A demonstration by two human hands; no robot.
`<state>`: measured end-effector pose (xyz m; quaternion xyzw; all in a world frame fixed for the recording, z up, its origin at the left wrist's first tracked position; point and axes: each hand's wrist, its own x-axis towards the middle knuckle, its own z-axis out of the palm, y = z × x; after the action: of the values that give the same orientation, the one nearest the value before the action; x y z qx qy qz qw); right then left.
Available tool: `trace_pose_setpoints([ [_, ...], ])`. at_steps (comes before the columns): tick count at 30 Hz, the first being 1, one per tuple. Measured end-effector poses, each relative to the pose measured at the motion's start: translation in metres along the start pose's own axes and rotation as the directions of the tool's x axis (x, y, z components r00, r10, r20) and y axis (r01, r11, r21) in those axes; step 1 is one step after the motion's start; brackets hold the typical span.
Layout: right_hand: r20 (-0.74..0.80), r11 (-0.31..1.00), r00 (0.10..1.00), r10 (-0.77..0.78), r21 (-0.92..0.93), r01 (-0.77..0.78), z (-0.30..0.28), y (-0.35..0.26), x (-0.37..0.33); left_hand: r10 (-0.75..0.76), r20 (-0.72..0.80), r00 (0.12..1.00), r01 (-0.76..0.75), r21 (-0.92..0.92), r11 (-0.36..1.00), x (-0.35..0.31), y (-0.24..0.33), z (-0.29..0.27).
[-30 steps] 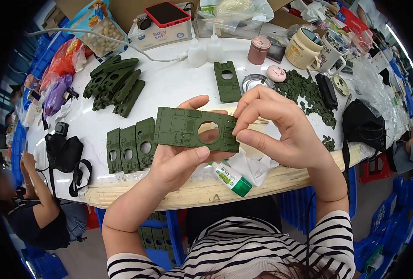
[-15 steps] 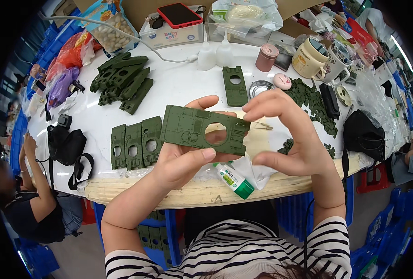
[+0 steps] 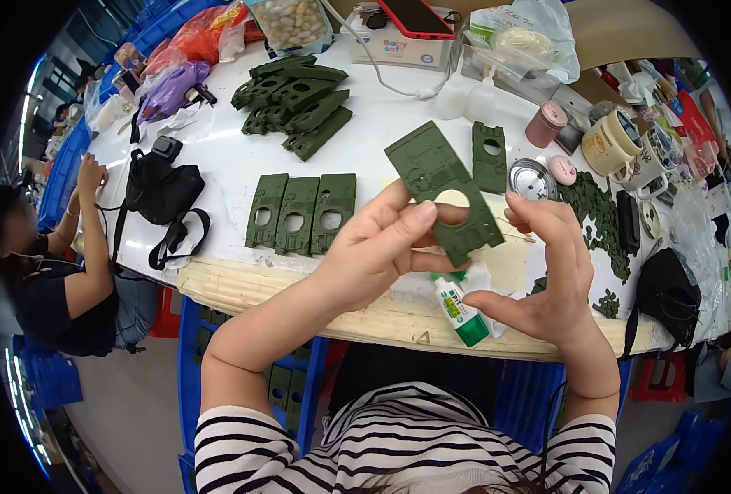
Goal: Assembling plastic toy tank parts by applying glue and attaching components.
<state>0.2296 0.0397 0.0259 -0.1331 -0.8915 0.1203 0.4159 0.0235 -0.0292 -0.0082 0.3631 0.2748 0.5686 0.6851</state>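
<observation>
The left hand is gripping a green panel, tilted above the counter, while the empty right hand is spreading wide near its lower end. Three similar panels are lying in a row, heaped panels are sitting beyond; which ones are awaiting work is remaining unclear

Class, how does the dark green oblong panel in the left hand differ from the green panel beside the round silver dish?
The held panel is in the left hand; the lone panel lies on the white table. The held panel slants and looks larger; the lone panel looks straighter and smaller. Both have a round hole.
</observation>
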Motion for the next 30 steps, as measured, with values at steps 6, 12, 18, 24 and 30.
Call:
trace_pose_setpoints([
  [6,-0.012,0.998,0.998,-0.057,-0.035,0.057,-0.004,0.004,0.000,-0.171,-0.258,0.951,0.275,0.450,0.850,-0.043,0.028,-0.030],
  [12,-0.041,0.996,0.998,-0.039,-0.078,0.036,-0.005,0.008,-0.001,0.004,-0.423,0.906,0.244,0.531,0.811,-0.078,0.081,-0.052],
  [18,-0.027,0.995,0.999,-0.031,-0.097,0.029,-0.005,0.007,-0.001,0.169,-0.718,0.675,0.449,0.582,0.678,-0.136,0.125,-0.127],
  [24,-0.019,0.994,0.999,-0.029,-0.105,0.027,0.000,0.008,0.000,0.179,-0.742,0.646,0.606,0.641,0.470,-0.130,0.110,-0.153],
  [30,-0.013,0.995,1.000,-0.025,-0.099,0.023,-0.002,0.011,-0.002,0.490,-0.463,0.739,0.610,0.769,-0.192,-0.128,0.092,-0.159],
])
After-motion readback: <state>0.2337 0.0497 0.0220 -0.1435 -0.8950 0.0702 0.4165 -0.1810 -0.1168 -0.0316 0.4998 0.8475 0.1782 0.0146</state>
